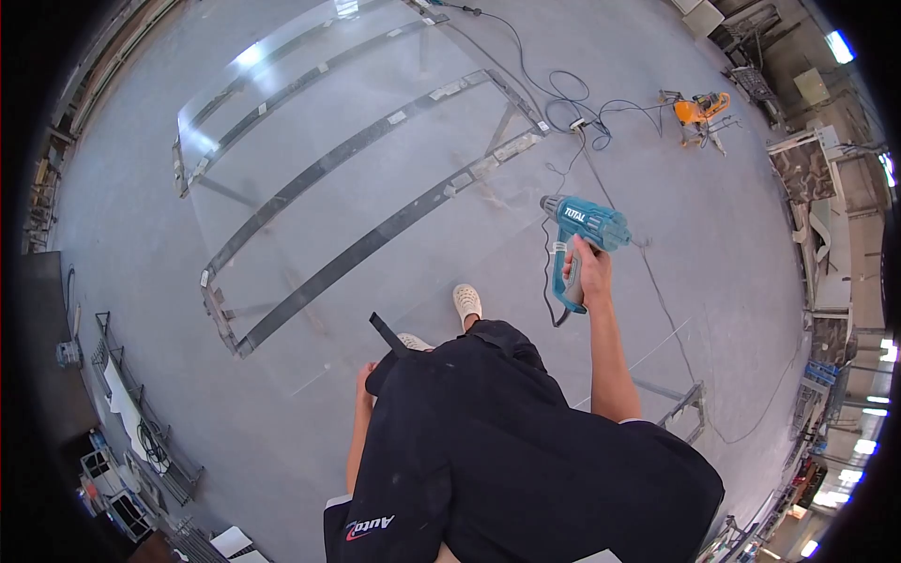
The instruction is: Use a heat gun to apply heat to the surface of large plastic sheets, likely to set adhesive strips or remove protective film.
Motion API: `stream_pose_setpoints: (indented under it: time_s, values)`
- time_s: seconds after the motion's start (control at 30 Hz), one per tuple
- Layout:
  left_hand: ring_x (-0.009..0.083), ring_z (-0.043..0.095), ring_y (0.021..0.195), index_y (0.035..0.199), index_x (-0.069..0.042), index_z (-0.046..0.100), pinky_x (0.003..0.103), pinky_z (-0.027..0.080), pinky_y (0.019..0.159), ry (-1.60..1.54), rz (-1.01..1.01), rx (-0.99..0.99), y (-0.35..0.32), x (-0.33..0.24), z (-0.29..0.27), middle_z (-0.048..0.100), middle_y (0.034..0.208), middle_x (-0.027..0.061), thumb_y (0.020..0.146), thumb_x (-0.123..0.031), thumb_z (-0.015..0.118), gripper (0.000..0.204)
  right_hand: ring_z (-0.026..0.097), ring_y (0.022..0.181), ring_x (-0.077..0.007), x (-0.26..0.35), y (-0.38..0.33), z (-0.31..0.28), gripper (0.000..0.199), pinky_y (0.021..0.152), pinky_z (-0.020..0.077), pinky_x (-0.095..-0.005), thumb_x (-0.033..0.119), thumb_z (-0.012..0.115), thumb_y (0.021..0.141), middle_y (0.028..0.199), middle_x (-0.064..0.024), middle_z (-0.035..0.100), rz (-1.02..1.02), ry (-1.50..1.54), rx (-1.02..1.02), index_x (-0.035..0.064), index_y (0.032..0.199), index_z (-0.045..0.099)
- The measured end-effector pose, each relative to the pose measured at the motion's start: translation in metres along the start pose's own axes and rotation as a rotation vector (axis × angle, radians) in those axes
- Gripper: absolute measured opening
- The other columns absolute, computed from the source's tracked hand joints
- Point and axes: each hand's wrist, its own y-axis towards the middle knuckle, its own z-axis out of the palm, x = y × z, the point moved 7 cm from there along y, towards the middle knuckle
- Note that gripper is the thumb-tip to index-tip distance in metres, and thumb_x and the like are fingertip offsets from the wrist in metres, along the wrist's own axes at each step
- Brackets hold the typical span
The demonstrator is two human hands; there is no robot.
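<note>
Heat gun (pixel 584 225) clenched in right hand (pixel 584 272), raised over grey floor (pixel 713 281).

Gripped by the grey handle, teal body level, nozzle aimed left toward the metal frame (pixel 357 202) lying flat ahead. Black cord (pixel 545 281) hanging from the handle, trailing near the white shoe (pixel 466 301): likely snag or trip hazard. Left hand (pixel 364 380) low beside dark clothing, grip state not discernible. Orange tool (pixel 699 109) well apart.

Metal frame (pixel 357 178) lay flat on floor (pixel 713 244), far-left of person. Heat gun (pixel 582 235) was in right hand (pixel 589 272), right of frame's near-right end, cord (pixel 546 272) hanging off it. Left hand (pixel 364 380) hung near, by left hip. Second power tool (pixel 699 110) sat far-right, w/ cables (pixel 572 103) between it & frame. Shelving (pixel 141 422) stood near-left.
</note>
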Motion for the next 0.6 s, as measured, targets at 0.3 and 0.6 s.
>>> stream_pose_setpoints:
  time_s: [0.3,0.6]
  values:
    - [0.0179,0.065,0.080,0.105,0.000,0.067,0.032,0.051,0.073,-0.317,-0.149,-0.034,-0.018,-0.040,0.010,0.070,0.089,0.0096,0.091,-0.024,0.055,0.030,0.057,0.051,-0.0133,-0.005,-0.004,-0.007,0.031,0.047,0.0465,-0.0274,0.035,0.066,0.090,0.069,-0.0040,0.060,-0.006,-0.012,0.012,0.0045,0.084,0.061]
    - [0.0116,0.060,0.079,0.107,0.002,0.065,0.029,0.050,0.072,-0.496,-0.241,0.028,0.017,0.034,0.041,0.068,0.091,0.0049,0.093,-0.019,0.056,0.026,0.058,0.052,-0.0139,-0.008,0.000,0.000,0.033,0.047,0.0467,-0.0284,0.035,0.068,0.089,0.067,-0.0046,0.059,-0.027,-0.044,0.061,0.0039,0.079,0.061]
